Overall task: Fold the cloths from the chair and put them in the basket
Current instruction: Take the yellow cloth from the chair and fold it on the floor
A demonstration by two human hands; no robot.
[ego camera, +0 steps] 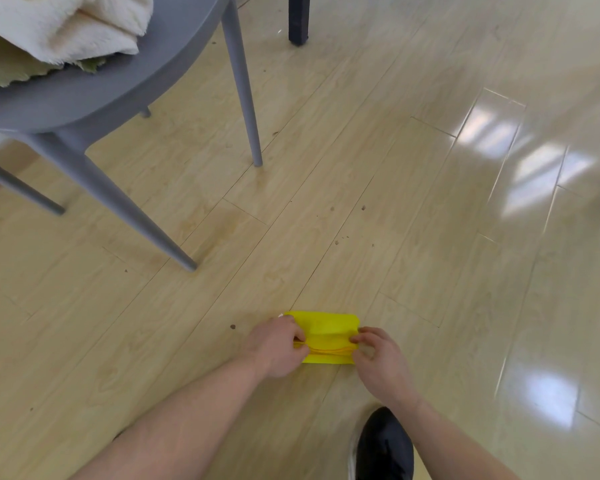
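Observation:
A yellow cloth point(326, 329) lies folded into a small rectangle on the wooden floor near the bottom middle. My left hand point(274, 346) pinches its left end and my right hand point(378, 355) pinches its right end, both at the fold line. At the top left stands a grey chair point(118, 81) with a fluffy cream cloth point(70, 22) piled on its seat and a pale green cloth point(4, 69) under that. No basket is in view.
The chair's grey legs point(246, 98) reach down to the floor left of the cloth. A dark furniture leg point(298, 19) stands at the top. My black shoe point(383, 448) rests on the floor just below my right hand. Glossy floor spreads to the right.

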